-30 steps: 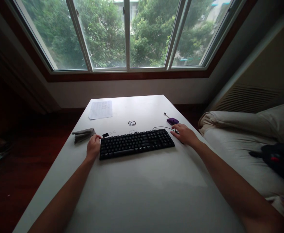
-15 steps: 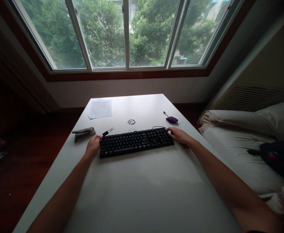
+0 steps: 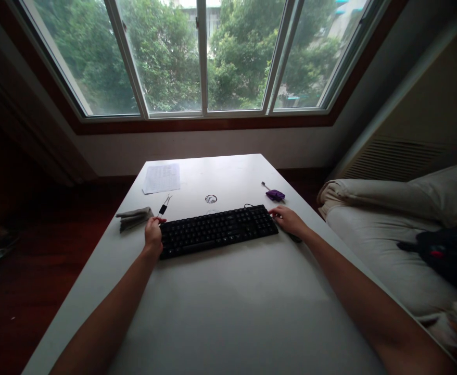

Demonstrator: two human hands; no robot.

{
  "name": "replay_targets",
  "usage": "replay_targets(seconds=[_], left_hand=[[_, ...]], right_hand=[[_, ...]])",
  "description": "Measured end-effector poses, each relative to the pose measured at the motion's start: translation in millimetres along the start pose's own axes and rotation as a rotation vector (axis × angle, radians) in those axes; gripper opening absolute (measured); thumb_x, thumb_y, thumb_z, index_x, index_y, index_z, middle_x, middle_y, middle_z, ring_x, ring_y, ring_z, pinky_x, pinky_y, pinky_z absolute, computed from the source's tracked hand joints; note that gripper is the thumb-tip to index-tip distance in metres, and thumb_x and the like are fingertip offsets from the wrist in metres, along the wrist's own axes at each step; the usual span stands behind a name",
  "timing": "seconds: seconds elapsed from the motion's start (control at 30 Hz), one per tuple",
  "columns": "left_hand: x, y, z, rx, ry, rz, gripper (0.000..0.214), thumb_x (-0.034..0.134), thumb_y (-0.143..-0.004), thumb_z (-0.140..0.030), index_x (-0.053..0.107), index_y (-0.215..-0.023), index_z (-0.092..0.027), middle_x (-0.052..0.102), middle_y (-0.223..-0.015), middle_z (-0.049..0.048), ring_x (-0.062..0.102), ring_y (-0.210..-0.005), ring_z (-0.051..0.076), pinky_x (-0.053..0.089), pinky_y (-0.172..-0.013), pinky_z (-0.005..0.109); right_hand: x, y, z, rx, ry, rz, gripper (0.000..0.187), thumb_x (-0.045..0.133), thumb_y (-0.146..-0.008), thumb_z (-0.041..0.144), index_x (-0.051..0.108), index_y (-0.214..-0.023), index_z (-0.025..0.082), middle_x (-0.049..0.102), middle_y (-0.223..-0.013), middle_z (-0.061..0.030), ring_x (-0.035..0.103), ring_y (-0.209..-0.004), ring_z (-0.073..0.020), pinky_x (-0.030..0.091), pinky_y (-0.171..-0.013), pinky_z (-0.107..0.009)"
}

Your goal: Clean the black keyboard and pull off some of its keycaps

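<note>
A black keyboard (image 3: 218, 232) lies on the white table, its right end angled slightly away from me. My left hand (image 3: 153, 233) is closed at the keyboard's left end, against its edge. Held in its fingers is a small keycap puller (image 3: 163, 209) with a black middle and two thin wire prongs pointing up and away. My right hand (image 3: 287, 219) rests just beside the keyboard's right end, fingers stretched toward the edge and holding nothing. Partly hidden under its wrist is a dark mouse (image 3: 294, 238).
A folded grey cloth (image 3: 134, 217) lies left of my left hand. Farther back are a printed paper sheet (image 3: 162, 178), a round black-and-white disc (image 3: 211, 199), and a small brush (image 3: 265, 186) by a purple item (image 3: 276, 195). A pale sofa (image 3: 372, 224) stands to the right.
The keycap puller has swung from pointing right to pointing up in my left hand. The keyboard has shifted slightly left, and my right fingers have come off its right edge.
</note>
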State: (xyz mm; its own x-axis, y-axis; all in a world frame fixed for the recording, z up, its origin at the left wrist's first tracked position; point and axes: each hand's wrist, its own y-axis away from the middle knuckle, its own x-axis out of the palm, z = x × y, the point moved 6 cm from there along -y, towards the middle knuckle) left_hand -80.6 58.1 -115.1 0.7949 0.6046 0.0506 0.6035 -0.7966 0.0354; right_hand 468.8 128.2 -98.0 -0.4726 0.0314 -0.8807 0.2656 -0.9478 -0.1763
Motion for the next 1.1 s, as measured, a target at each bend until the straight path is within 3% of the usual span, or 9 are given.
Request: replay_targets(seconds=[0.2, 0.37, 0.53, 0.67, 0.8, 1.1], left_hand=[[6.9, -14.2, 0.5, -0.021, 0.004, 0.018, 0.012, 0.052, -0.068, -0.029, 0.057, -0.076, -0.021, 0.065, -0.079, 0.0020, 0.060, -0.078, 0.019, 0.049, -0.083, 0.036], [18.8, -28.9, 6.3, -0.141, 0.073, 0.072, 0.015, 0.051, -0.064, -0.027, 0.052, -0.077, -0.021, 0.064, -0.072, 0.0022, 0.064, -0.070, 0.020, 0.051, -0.074, 0.036], [23.4, -38.1, 7.0, -0.058, 0.120, 0.089, 0.015, 0.051, -0.067, -0.029, 0.050, -0.081, -0.021, 0.067, -0.072, 0.0024, 0.067, -0.074, 0.020, 0.052, -0.077, 0.036], [26.1, -42.0, 7.1, -0.040, 0.147, 0.124, 0.014, 0.053, -0.071, -0.029, 0.051, -0.082, -0.021, 0.071, -0.077, 0.0040, 0.069, -0.077, 0.020, 0.051, -0.080, 0.035], [30.8, -42.3, -0.4, -0.011, 0.204, 0.231, 0.014, 0.056, -0.076, -0.031, 0.051, -0.085, -0.021, 0.074, -0.084, 0.0059, 0.072, -0.090, 0.022, 0.050, -0.087, 0.037], [30.0, -37.2, -4.3, 0.017, 0.204, 0.335, 0.019, 0.059, -0.080, -0.036, 0.053, -0.088, -0.021, 0.075, -0.087, 0.0072, 0.071, -0.096, 0.024, 0.050, -0.091, 0.040]], right_hand=[[-2.2, 3.1, 5.7, 0.033, 0.135, 0.078, 0.027, 0.053, -0.093, 0.022, 0.074, -0.110, 0.023, 0.066, -0.102, -0.0067, 0.063, -0.088, -0.0186, 0.047, -0.082, -0.028], [-8.1, 10.9, 20.6, 0.075, 0.325, -0.021, 0.028, 0.049, -0.098, 0.034, 0.073, -0.109, 0.024, 0.067, -0.103, -0.0095, 0.061, -0.099, -0.0251, 0.044, -0.078, -0.033], [-5.8, 14.4, 39.3, 0.055, 0.469, -0.124, 0.026, 0.047, -0.099, 0.028, 0.072, -0.105, 0.021, 0.067, -0.104, -0.0133, 0.057, -0.101, -0.0282, 0.042, -0.085, -0.038], [-1.1, 6.2, 41.1, -0.003, 0.458, -0.081, 0.024, 0.049, -0.097, 0.022, 0.072, -0.103, 0.021, 0.067, -0.111, -0.0132, 0.055, -0.108, -0.0291, 0.042, -0.089, -0.039], [0.7, -0.9, 31.7, 0.030, 0.379, -0.036, 0.025, 0.047, -0.098, 0.024, 0.071, -0.107, 0.021, 0.067, -0.111, -0.0118, 0.057, -0.107, -0.0268, 0.044, -0.090, -0.036], [-1.2, -1.5, 21.7, 0.072, 0.403, 0.005, 0.017, 0.053, -0.097, 0.032, 0.067, -0.103, 0.025, 0.067, -0.106, -0.0090, 0.060, -0.101, -0.0244, 0.043, -0.072, -0.031]])
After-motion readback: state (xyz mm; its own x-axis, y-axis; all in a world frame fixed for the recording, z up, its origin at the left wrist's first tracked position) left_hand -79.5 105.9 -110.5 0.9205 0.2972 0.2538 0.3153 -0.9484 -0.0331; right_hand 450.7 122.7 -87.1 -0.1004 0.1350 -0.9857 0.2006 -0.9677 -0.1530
